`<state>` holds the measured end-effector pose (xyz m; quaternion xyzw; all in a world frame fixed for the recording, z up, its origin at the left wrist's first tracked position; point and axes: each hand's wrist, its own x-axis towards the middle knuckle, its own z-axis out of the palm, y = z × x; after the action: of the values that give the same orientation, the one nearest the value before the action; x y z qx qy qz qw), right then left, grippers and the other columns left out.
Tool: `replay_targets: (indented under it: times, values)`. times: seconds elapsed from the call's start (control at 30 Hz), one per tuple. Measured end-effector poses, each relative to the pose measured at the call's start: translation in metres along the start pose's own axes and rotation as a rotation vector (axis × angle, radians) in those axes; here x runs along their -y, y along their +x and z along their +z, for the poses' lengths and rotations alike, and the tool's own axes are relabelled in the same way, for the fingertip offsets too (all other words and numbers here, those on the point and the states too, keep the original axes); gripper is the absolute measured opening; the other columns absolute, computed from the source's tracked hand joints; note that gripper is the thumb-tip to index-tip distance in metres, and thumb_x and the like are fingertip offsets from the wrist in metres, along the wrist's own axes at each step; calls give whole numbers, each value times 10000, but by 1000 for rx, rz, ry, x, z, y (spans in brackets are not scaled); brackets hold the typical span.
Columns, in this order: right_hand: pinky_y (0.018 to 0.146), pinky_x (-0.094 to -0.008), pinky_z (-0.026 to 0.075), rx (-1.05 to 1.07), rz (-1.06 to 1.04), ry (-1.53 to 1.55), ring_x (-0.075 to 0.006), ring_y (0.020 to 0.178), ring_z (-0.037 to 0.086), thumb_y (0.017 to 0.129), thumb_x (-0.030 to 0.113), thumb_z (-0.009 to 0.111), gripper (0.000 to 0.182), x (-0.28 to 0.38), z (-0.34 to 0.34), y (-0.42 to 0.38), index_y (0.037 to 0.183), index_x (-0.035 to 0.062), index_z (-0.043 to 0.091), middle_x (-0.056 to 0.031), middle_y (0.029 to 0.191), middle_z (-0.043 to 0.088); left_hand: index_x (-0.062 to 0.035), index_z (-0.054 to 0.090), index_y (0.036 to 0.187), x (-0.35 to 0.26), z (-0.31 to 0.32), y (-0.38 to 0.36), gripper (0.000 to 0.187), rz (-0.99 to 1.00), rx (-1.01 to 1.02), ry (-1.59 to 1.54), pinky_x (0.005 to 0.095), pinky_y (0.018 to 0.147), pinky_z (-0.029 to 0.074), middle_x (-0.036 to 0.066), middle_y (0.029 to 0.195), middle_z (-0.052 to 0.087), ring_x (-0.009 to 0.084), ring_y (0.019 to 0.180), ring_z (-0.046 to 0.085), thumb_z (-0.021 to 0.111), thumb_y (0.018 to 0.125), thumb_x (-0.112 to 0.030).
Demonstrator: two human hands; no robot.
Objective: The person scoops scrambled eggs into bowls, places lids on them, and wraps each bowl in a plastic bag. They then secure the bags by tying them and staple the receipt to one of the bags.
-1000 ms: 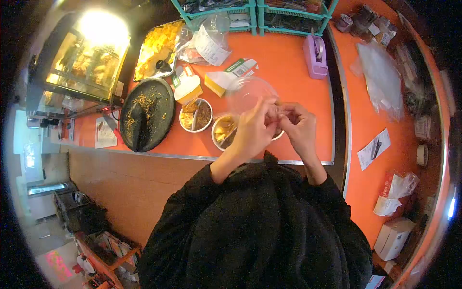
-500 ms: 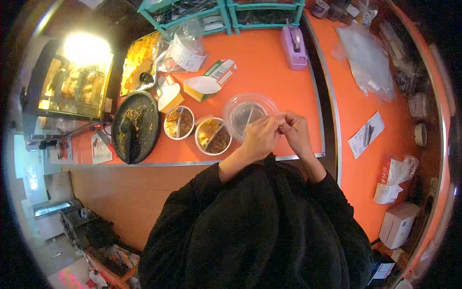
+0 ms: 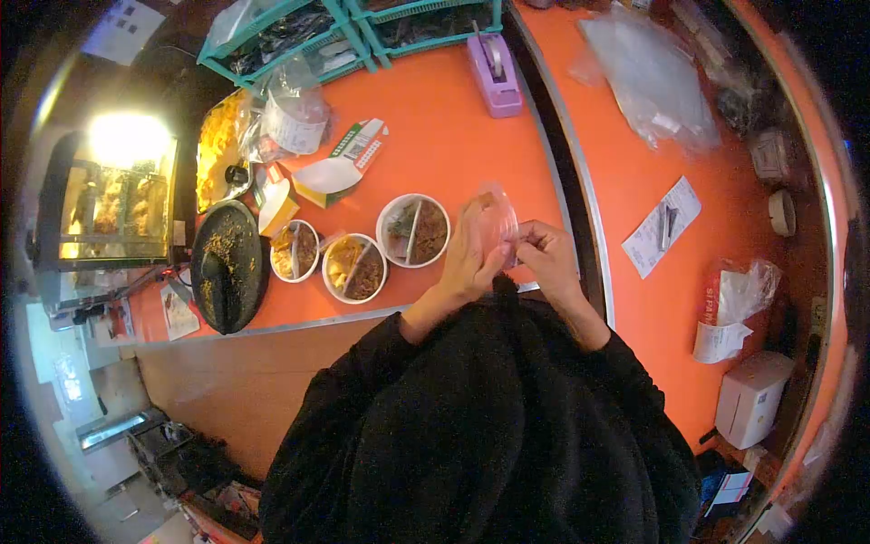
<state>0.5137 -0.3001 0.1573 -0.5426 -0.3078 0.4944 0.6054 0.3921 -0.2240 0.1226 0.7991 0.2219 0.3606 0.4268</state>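
Orange with metal edging, the desk spreads across the scene and is split by a dark gap toward the right. At far left glows a lit, glass-walled display case; turquoise plastic baskets stand along the far edge. Left of centre sits an oval dark stone mortar with ground bits inside. Flat clear plastic bags lie far right. Near the middle, the left hand is curled around a round clear plastic lid tilted on edge, while the right hand is pinched at its rim. Just left are three round white divided tubs of food. Beyond stands a purple tape dispenser. At right, a crumpled clear package bears red letters resembling "SIPA"; a white printed receipt has text too small to read.
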Motion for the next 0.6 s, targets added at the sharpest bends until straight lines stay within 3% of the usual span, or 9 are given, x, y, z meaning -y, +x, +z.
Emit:
replay_targets:
  times: [0.13,0.23,0.33,0.4,0.43,0.53,0.6]
  values:
    - [579,-229,459,53,35,-149,-95,622,541,726,-54,460,135,0,-18,-1,827,-49,549,-57,710,569,58,288,1203,-10,12,5,632,-61,33,-81,407,921,283,232,1168,357,379,1087,355,467,786,-382]
    - [585,-230,465,79,11,-136,-97,627,548,713,-46,483,127,0,-24,-1,818,-45,553,-60,715,577,40,306,1203,-3,26,-1,622,-127,-1,-152,404,850,346,226,1145,379,377,1010,420,475,786,-390]
    - [587,-229,467,33,33,-107,-100,624,559,708,-3,532,90,2,-24,1,788,-25,567,-60,711,592,2,384,1151,0,32,2,525,137,-325,356,411,767,392,191,1033,474,341,895,490,553,765,-311]
    - [602,-235,475,1,61,-119,-113,639,571,721,8,539,78,0,-29,7,788,-25,564,-66,708,589,-23,452,1061,0,32,4,437,250,-258,262,409,731,407,151,935,519,308,831,513,618,717,-235]
    - [602,-239,479,-4,119,-26,-122,650,576,727,12,544,95,0,-32,9,813,-29,550,-72,724,588,-35,485,1016,-5,30,6,398,304,-224,215,407,713,414,132,886,542,291,799,525,651,692,-197]
    - [595,-252,488,-11,256,212,-148,677,585,747,24,554,179,-5,-38,15,907,-27,491,-90,773,579,-63,531,894,-31,24,9,320,183,-140,204,389,676,423,76,807,566,259,763,535,693,624,-121]
    - [581,-258,492,-20,301,327,-164,688,585,763,30,551,264,-16,-37,12,994,-5,429,-99,808,570,-77,538,883,-26,20,2,332,179,-193,382,348,646,429,62,827,568,243,751,538,702,599,-132]
